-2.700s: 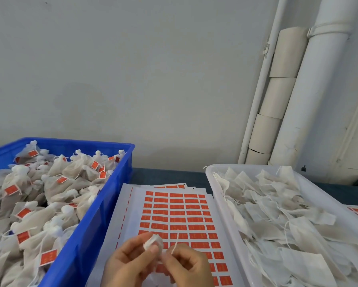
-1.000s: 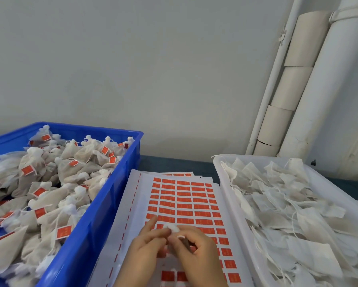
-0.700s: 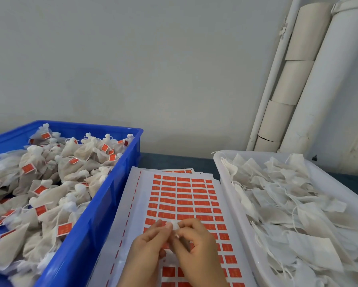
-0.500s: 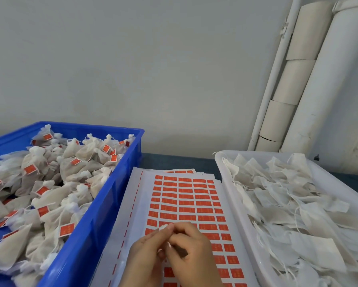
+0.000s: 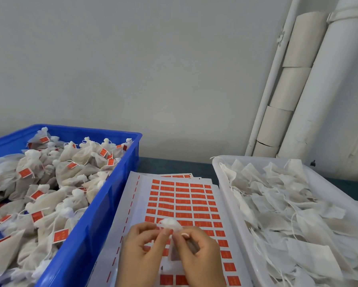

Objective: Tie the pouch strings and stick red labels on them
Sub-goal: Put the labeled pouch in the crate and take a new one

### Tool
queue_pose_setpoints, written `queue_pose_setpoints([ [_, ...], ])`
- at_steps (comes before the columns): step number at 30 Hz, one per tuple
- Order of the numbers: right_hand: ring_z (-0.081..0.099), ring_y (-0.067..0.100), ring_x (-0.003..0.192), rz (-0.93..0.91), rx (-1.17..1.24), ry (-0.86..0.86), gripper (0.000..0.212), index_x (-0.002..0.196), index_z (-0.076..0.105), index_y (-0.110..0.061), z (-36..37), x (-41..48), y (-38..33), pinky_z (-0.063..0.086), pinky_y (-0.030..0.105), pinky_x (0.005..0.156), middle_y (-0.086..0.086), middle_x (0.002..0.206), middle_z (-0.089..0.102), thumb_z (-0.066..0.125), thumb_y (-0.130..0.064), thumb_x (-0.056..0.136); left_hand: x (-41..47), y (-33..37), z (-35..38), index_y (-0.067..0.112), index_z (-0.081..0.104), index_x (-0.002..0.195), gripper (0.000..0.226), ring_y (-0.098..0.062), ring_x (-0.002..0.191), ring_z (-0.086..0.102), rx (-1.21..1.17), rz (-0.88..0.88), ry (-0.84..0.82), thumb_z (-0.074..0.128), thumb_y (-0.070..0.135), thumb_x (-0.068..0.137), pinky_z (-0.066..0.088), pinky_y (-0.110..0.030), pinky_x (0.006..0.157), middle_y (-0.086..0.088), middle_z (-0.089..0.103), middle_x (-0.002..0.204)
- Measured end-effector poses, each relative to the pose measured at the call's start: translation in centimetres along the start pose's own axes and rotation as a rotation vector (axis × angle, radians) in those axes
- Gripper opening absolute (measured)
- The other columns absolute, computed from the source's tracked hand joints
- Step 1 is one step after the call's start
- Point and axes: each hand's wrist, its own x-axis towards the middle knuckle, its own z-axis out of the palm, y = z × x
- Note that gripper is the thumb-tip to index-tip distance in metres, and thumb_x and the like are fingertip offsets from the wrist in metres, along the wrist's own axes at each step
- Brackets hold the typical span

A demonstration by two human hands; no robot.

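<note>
Left, a blue crate [image 5: 111, 195] holds tied, labelled pouches [image 5: 49, 201]. Centre, above the sheet of red labels [image 5: 184, 195], the left hand [image 5: 140, 253] and right hand [image 5: 203, 257] hold one pouch [image 5: 170, 223] by its gathered neck, with curled fingers [image 5: 153, 237] pinching it. Right, a white tray [image 5: 225, 195] holds untied pouches [image 5: 287, 214]. A slack pinch could let the knot loosen or the thin string slip free.

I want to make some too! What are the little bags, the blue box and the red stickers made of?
The little bags look like thin, matte, off-white fabric, maybe non-woven: they crumple softly. The blue box looks like moulded plastic, with a slight sheen. The red stickers seem printed paper on a smooth white backing sheet.
</note>
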Motion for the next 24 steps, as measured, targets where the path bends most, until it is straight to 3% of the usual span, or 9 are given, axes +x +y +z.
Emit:
queue_pose_setpoints([
  [3, 0.059, -0.006, 0.086, -0.079, -0.026, 0.009, 0.021, 0.073, 0.055, -0.045, 0.0, -0.2, -0.1, 0.046, 0.003, 0.067, -0.026, 0.080, 0.061, 0.068, -0.030, 0.080, 0.0, -0.4, 0.1, 0.025, 0.067, 0.082, 0.015, -0.014, 0.102, 0.051, 0.113, 0.023, -0.047, 0.057, 0.036, 0.085, 0.044, -0.019, 0.072, 0.009, 0.058, 0.101],
  [6, 0.062, -0.001, 0.086, -0.168, -0.048, -0.005, 0.017, 0.076, 0.057, -0.042, 0.0, -0.3, 0.2, 0.052, 0.011, 0.074, -0.025, 0.084, 0.061, 0.067, -0.029, 0.081, -0.1, -0.3, 0.3, 0.029, 0.064, 0.082, 0.024, -0.012, 0.104, 0.052, 0.250, 0.030, -0.100, 0.047, 0.045, 0.088, 0.046, -0.030, 0.091, 0.011, 0.058, 0.102],
  [7, 0.061, -0.001, 0.087, -0.199, -0.070, -0.018, 0.013, 0.079, 0.059, -0.039, 0.1, -0.3, 0.2, 0.051, 0.011, 0.077, -0.027, 0.086, 0.060, 0.066, -0.029, 0.082, -0.1, -0.1, 0.4, 0.029, 0.064, 0.080, 0.024, -0.012, 0.100, 0.055, 0.180, 0.000, -0.112, 0.048, 0.044, 0.088, 0.047, -0.031, 0.090, 0.011, 0.061, 0.099],
  [10, 0.055, -0.009, 0.091, -0.284, -0.136, -0.037, 0.004, 0.087, 0.065, -0.030, 0.4, -0.5, 0.2, 0.045, 0.003, 0.077, -0.034, 0.085, 0.052, 0.065, -0.029, 0.084, -0.1, 0.5, 0.1, 0.025, 0.069, 0.075, 0.018, -0.012, 0.081, 0.061, -0.130, -0.147, -0.181, 0.057, 0.036, 0.083, 0.045, -0.020, 0.064, 0.011, 0.069, 0.075],
  [12, 0.053, -0.013, 0.093, -0.294, -0.142, -0.061, 0.006, 0.090, 0.066, -0.029, 0.6, -0.7, 0.0, 0.043, 0.002, 0.077, -0.037, 0.082, 0.051, 0.065, -0.028, 0.084, -0.1, 0.7, -0.3, 0.020, 0.072, 0.075, 0.012, -0.017, 0.078, 0.063, -0.211, -0.173, -0.216, 0.066, 0.029, 0.079, 0.046, -0.024, 0.063, 0.002, 0.071, 0.070],
  [16, 0.056, -0.012, 0.093, -0.149, 0.005, -0.076, 0.015, 0.075, 0.058, -0.038, 0.3, -0.7, -0.3, 0.046, 0.004, 0.074, -0.038, 0.084, 0.060, 0.064, -0.029, 0.085, 0.7, 0.5, -1.0, 0.010, 0.073, 0.066, 0.018, -0.036, 0.082, 0.064, -0.427, -0.283, -0.243, 0.063, 0.010, 0.081, 0.052, -0.039, 0.068, -0.017, 0.071, 0.078],
  [19, 0.057, -0.010, 0.091, -0.028, 0.126, -0.065, 0.010, 0.079, 0.062, -0.034, -0.2, -0.5, -0.7, 0.046, 0.005, 0.069, -0.032, 0.087, 0.063, 0.063, -0.027, 0.085, 0.9, 0.6, -1.1, 0.001, 0.068, 0.080, 0.011, -0.041, 0.087, 0.061, -0.471, -0.334, -0.327, 0.058, 0.004, 0.084, 0.049, -0.049, 0.080, -0.025, 0.067, 0.085],
  [21, 0.058, -0.010, 0.088, 0.058, 0.179, -0.092, 0.011, 0.078, 0.064, -0.034, -0.5, -0.3, -1.0, 0.046, 0.005, 0.065, -0.030, 0.084, 0.064, 0.064, -0.025, 0.085, 0.9, 0.3, -1.0, 0.001, 0.068, 0.089, 0.012, -0.036, 0.082, 0.062, -0.402, -0.292, -0.400, 0.061, 0.009, 0.082, 0.052, -0.043, 0.076, -0.024, 0.068, 0.086],
  [24, 0.063, 0.003, 0.080, 0.245, 0.263, -0.141, 0.014, 0.071, 0.066, -0.033, -0.9, -0.1, -1.4, 0.046, 0.007, 0.060, -0.028, 0.074, 0.066, 0.066, -0.026, 0.083, 0.7, 0.4, -1.5, 0.013, 0.071, 0.088, 0.017, -0.019, 0.064, 0.065, -0.264, -0.209, -0.489, 0.068, 0.019, 0.072, 0.051, -0.022, 0.055, -0.008, 0.073, 0.078],
])
